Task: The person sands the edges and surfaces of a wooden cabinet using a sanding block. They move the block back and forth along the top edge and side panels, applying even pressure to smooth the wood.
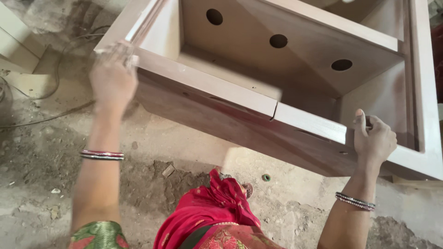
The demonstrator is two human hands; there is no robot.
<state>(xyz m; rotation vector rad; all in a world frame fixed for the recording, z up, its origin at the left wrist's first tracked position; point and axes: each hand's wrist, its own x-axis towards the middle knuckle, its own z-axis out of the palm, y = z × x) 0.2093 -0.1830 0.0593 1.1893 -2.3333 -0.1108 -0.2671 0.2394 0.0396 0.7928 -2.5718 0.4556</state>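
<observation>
A large wooden cabinet frame (207,87), with a back panel drilled with three round holes (278,41), fills the upper part of the head view. My left hand (113,76) presses on the frame's near left corner, slightly blurred. My right hand (373,138) grips the front rail near its right end, thumb raised against the edge. Both wrists wear bangles. A joint line (275,112) splits the front rail near its middle.
Below the frame lies a dusty concrete floor (41,152) with rubble and a small green ring (266,177). A thin cable (55,78) trails across the floor at left. Red and green clothing (212,216) shows at the bottom. Pale boards (14,41) stand at far left.
</observation>
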